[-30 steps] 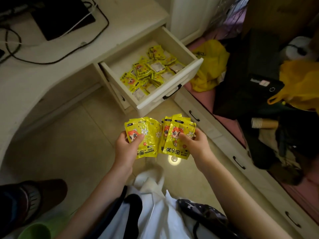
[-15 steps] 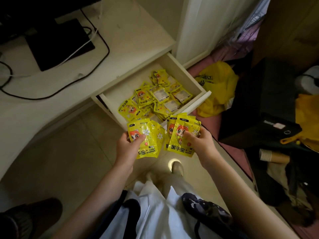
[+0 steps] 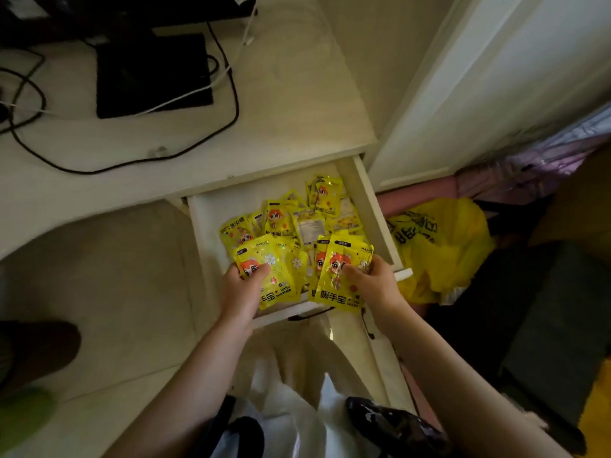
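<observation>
Your left hand (image 3: 243,290) grips a fan of yellow foil hand-warmer packets (image 3: 284,271), your right hand (image 3: 375,282) a second yellow stack (image 3: 335,294), both over the open white wooden drawer (image 3: 372,209) front; loose packets (image 3: 297,219) inside.

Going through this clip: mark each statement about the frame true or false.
1. The drawer is open, and yellow packets lie in it. True.
2. Only the right hand holds packets. False: the left hand grips a bunch too.
3. A yellow plastic bag lies to the right of the drawer. True.
4. The desk has no cables on it. False: a black cable loops across it.
5. Both hands hang over the front part of the drawer. True.
</observation>
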Available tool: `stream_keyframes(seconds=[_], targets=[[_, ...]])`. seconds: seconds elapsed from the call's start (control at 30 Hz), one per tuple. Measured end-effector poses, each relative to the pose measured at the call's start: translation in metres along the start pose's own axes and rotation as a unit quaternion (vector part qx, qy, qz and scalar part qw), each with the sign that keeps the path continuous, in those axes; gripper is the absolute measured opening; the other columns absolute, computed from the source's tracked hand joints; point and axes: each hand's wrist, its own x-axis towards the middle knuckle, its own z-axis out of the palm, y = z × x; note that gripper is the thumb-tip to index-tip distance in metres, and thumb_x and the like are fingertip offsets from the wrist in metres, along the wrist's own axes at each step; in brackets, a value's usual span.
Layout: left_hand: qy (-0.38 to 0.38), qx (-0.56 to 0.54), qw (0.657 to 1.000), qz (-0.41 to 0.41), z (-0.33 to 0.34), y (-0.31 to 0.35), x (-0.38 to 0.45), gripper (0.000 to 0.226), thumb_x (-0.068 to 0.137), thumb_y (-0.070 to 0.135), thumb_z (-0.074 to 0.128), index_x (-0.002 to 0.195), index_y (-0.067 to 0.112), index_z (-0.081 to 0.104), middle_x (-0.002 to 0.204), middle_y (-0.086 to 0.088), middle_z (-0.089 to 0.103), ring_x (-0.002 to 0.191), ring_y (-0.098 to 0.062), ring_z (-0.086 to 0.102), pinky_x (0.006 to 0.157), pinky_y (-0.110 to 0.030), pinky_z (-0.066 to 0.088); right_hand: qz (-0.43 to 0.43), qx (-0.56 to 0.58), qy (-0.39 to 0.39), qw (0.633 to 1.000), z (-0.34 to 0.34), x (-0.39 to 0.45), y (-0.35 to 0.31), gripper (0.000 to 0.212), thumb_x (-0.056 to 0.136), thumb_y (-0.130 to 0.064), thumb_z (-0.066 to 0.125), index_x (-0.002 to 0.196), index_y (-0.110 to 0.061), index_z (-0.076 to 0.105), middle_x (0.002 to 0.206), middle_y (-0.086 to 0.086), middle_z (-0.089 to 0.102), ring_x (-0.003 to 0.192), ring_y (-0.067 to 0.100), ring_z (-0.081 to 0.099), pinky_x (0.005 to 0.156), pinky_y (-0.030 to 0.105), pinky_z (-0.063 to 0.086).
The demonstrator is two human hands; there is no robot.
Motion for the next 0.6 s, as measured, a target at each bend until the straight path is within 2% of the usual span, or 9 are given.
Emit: stream_keyframes(seconds=[0.07, 0.13, 0.2, 0.33, 0.4, 0.47, 0.53, 0.6], targets=[[0.012, -0.014, 1.000, -0.022, 0.013, 0.000, 0.013, 0.022, 0.076, 0.033, 0.072, 0.093, 0.023, 0.063, 0.097, -0.003, 0.071, 0.087, -0.025, 0.067, 0.075, -0.036, 0.052, -0.004, -0.045, -0.021, 0.999, 0.000, 0.023, -0.012, 0.017, 0.090, -0.015, 0.062, 0.105, -0.018, 0.053, 0.097, 0.002, 0.065, 0.082, 0.016, 0.064, 0.066, 0.031, 0.054], [0.024, -0.030, 0.998, -0.043, 0.024, 0.001, 0.028, 0.016, 0.078, 0.030, 0.072, 0.090, 0.026, 0.062, 0.101, -0.004, 0.070, 0.092, -0.025, 0.066, 0.088, -0.047, 0.052, -0.005, -0.082, -0.032, 0.996, 0.004, 0.045, -0.022, 0.019, 0.090, -0.020, 0.063, 0.107, -0.017, 0.055, 0.102, 0.004, 0.065, 0.092, 0.022, 0.065, 0.077, 0.039, 0.056], [0.035, -0.039, 0.997, -0.060, 0.032, 0.005, 0.046, 0.017, 0.080, 0.030, 0.071, 0.093, 0.027, 0.061, 0.103, -0.003, 0.069, 0.094, -0.025, 0.065, 0.093, -0.050, 0.050, 0.000, -0.098, -0.043, 0.994, 0.012, 0.069, -0.032, 0.026, 0.090, -0.020, 0.063, 0.114, -0.015, 0.056, 0.106, 0.003, 0.066, 0.096, 0.021, 0.063, 0.081, 0.038, 0.054], [0.057, -0.051, 0.993, -0.094, 0.042, 0.011, 0.093, 0.036, 0.071, 0.036, 0.075, 0.102, 0.022, 0.064, 0.103, -0.005, 0.070, 0.094, -0.028, 0.067, 0.091, -0.053, 0.050, 0.003, -0.126, -0.051, 0.991, 0.035, 0.118, -0.048, 0.031, 0.089, -0.017, 0.064, 0.118, -0.012, 0.059, 0.110, 0.006, 0.068, 0.096, 0.022, 0.063, 0.082, 0.037, 0.052], [0.066, -0.060, 0.991, -0.098, 0.045, 0.010, 0.122, 0.046, 0.061, 0.040, 0.076, 0.101, 0.020, 0.066, 0.102, -0.007, 0.070, 0.093, -0.029, 0.067, 0.090, -0.055, 0.051, 0.009, -0.143, -0.051, 0.988, 0.050, 0.145, -0.051, 0.030, 0.087, -0.016, 0.066, 0.116, -0.012, 0.062, 0.107, 0.008, 0.069, 0.087, 0.020, 0.062, 0.082, 0.039, 0.053], [0.075, -0.050, 0.991, -0.104, 0.047, 0.012, 0.147, 0.038, 0.064, 0.036, 0.077, 0.096, 0.019, 0.066, 0.100, -0.009, 0.070, 0.092, -0.030, 0.067, 0.088, -0.054, 0.053, 0.018, -0.160, -0.052, 0.986, 0.067, 0.170, -0.052, 0.033, 0.087, -0.018, 0.066, 0.119, -0.010, 0.061, 0.104, 0.009, 0.068, 0.081, 0.019, 0.060, 0.079, 0.038, 0.053], [0.083, -0.049, 0.990, -0.104, 0.050, 0.019, 0.165, 0.020, 0.074, 0.027, 0.076, 0.088, 0.018, 0.065, 0.099, -0.011, 0.069, 0.090, -0.029, 0.066, 0.084, -0.046, 0.054, 0.019, -0.178, -0.069, 0.981, 0.082, 0.193, -0.055, 0.050, 0.088, -0.021, 0.066, 0.133, -0.010, 0.050, 0.119, 0.008, 0.063, 0.096, 0.022, 0.062, 0.085, 0.036, 0.052], [0.093, -0.059, 0.988, -0.109, 0.051, 0.021, 0.183, 0.013, 0.078, 0.023, 0.074, 0.086, 0.018, 0.065, 0.094, -0.011, 0.068, 0.085, -0.027, 0.064, 0.075, -0.039, 0.051, 0.024, -0.200, -0.083, 0.976, 0.093, 0.213, -0.055, 0.061, 0.088, -0.025, 0.065, 0.140, -0.008, 0.038, 0.127, 0.009, 0.058, 0.110, 0.026, 0.060, 0.092, 0.038, 0.051]])
